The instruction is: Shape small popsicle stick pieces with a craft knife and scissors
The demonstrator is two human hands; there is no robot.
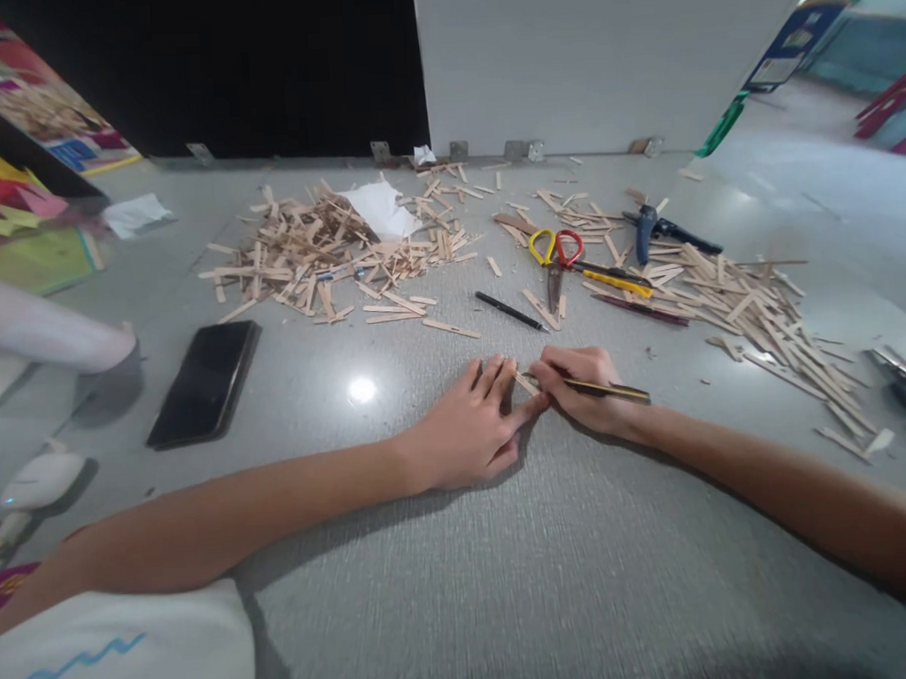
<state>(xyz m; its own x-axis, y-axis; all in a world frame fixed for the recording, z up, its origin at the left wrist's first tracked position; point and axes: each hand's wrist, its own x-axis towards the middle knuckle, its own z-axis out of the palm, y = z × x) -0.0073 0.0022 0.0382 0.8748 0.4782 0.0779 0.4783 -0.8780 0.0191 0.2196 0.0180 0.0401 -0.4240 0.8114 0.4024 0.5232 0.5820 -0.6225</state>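
Observation:
My left hand (471, 419) rests on the grey table, its fingertips pinning a short flat wooden stick (526, 383). Just right of it, my right hand (582, 389) is closed around a slim dark-and-gold pen-like tool (612, 389). The tool's tip meets or hovers over the stick near my left fingertips; contact is too small to tell. Beyond my hands lie a black pen (512, 312) and scissors (556, 265) with one yellow and one red handle loop. Part of the stick is hidden by my fingers.
A heap of wooden sticks (291, 251) with white paper (383, 210) lies at back left; another stick pile (767, 306) is at right. Also around are a phone (204, 383), a yellow-black cutter (616, 278), dark blue pliers-like tool (648, 233) and upright panel (598, 63).

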